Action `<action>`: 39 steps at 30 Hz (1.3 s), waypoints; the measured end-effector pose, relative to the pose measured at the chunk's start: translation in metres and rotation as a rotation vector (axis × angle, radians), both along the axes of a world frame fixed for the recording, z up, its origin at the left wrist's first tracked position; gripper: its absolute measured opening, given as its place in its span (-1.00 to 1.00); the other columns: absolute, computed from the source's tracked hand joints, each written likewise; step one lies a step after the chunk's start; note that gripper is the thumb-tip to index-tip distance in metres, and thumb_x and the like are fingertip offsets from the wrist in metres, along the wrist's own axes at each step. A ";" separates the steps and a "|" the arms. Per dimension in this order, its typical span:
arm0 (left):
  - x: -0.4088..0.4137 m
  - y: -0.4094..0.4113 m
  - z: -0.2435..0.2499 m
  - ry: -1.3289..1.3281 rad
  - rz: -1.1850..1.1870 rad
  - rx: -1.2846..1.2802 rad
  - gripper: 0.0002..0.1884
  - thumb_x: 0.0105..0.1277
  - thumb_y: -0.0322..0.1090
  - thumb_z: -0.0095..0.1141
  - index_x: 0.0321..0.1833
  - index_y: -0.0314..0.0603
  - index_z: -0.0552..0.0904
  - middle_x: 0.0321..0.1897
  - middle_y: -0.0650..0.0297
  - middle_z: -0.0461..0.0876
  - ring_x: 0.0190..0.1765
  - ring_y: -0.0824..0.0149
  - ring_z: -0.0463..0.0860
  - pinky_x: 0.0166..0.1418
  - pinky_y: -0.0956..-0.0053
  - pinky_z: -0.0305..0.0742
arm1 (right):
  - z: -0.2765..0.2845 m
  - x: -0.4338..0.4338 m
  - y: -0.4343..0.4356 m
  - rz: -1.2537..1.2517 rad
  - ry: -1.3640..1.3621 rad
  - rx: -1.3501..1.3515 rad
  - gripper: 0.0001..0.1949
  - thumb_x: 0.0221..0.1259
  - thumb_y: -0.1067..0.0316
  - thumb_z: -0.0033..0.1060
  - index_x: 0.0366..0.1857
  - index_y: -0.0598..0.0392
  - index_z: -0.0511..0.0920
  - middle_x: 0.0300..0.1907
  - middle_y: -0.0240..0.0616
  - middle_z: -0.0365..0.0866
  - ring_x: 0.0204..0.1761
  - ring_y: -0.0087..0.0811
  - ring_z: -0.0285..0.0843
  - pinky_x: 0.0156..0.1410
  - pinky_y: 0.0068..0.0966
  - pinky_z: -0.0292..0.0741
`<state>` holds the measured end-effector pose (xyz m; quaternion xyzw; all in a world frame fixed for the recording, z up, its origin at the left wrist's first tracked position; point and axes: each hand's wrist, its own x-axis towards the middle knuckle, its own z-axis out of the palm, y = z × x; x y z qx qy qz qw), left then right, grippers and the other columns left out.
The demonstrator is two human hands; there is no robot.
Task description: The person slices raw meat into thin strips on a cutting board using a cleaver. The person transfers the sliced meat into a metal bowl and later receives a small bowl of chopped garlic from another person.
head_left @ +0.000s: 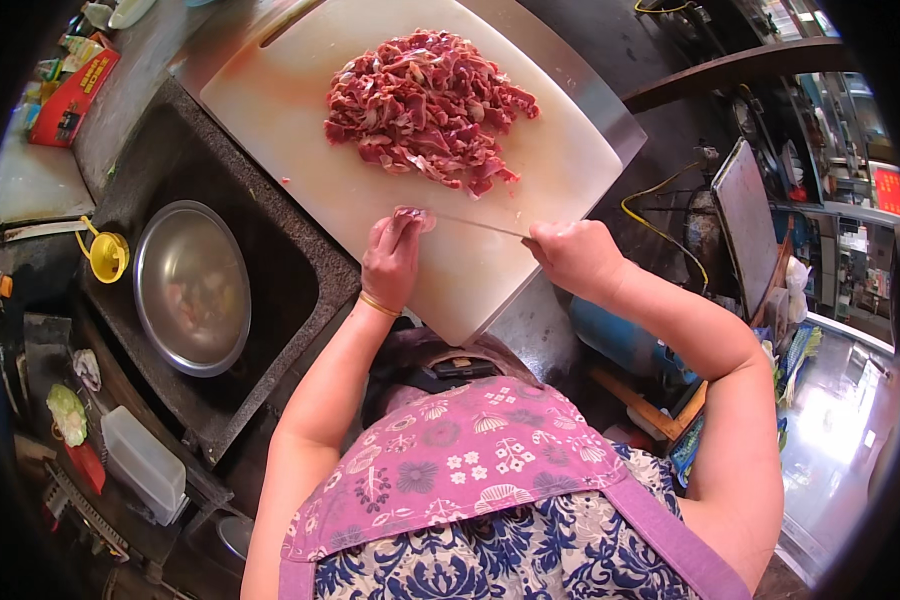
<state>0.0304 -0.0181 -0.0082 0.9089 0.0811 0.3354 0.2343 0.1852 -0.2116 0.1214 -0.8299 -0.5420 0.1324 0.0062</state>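
Observation:
My left hand presses a small piece of raw meat onto the white cutting board, fingertips curled over it. My right hand is closed around the handle of a knife, whose handle is hidden in the fist. The thin blade runs left across the board, and its far end meets the meat beside my left fingertips. Beyond both hands lies a large heap of sliced red raw meat, apart from the piece under my fingers. A few tiny scraps sit on the board around it.
Left of the board is a dark stone sink holding a steel bowl. A yellow plastic scoop rests at its far-left rim. Further left are a red box and a translucent plastic bin. A blue gas cylinder stands low on the right.

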 end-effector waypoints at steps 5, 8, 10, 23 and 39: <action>-0.001 -0.001 0.005 0.021 0.026 0.000 -0.71 0.12 -0.53 0.17 -0.05 -0.28 0.65 -0.07 0.16 0.61 -0.02 0.13 0.59 0.06 0.35 0.55 | 0.003 0.008 0.002 0.114 -0.003 -0.067 -0.88 0.16 0.35 0.11 -0.49 0.10 0.45 -0.60 -0.13 0.56 -0.49 -0.12 0.63 -0.45 -0.22 0.52; 0.001 -0.002 0.007 0.010 0.022 0.015 -0.73 0.13 -0.53 0.18 -0.07 -0.28 0.66 -0.06 0.16 0.61 0.00 0.13 0.59 0.08 0.35 0.54 | -0.018 0.003 0.035 0.133 0.102 -0.036 -0.94 0.11 0.42 0.06 -0.46 0.13 0.47 -0.57 -0.10 0.59 -0.46 -0.12 0.65 -0.42 -0.20 0.54; -0.002 -0.004 -0.001 0.023 0.079 0.040 -0.73 0.12 -0.53 0.19 -0.08 -0.27 0.67 -0.05 0.16 0.62 0.02 0.14 0.60 0.10 0.34 0.53 | -0.035 -0.010 0.079 0.159 0.135 -0.021 -0.96 0.09 0.45 0.03 -0.44 0.14 0.47 -0.55 -0.09 0.60 -0.45 -0.09 0.65 -0.41 -0.18 0.55; -0.005 -0.007 0.003 0.007 0.107 0.058 -0.71 0.03 -0.56 0.20 -0.12 -0.28 0.65 -0.16 0.18 0.59 -0.10 0.18 0.61 -0.05 0.38 0.58 | -0.020 0.050 0.000 0.011 0.135 0.016 -0.78 0.25 0.21 0.12 -0.46 0.13 0.50 -0.54 -0.01 0.57 -0.42 0.06 0.58 -0.34 -0.10 0.50; -0.008 -0.011 -0.003 0.078 0.150 0.129 -0.67 0.10 -0.48 0.12 -0.03 -0.19 0.67 -0.10 0.18 0.61 -0.07 0.15 0.61 0.00 0.38 0.59 | -0.043 -0.005 0.088 0.267 0.191 0.001 -0.95 0.04 0.44 0.06 -0.45 0.16 0.47 -0.52 -0.02 0.61 -0.42 -0.06 0.66 -0.35 -0.19 0.57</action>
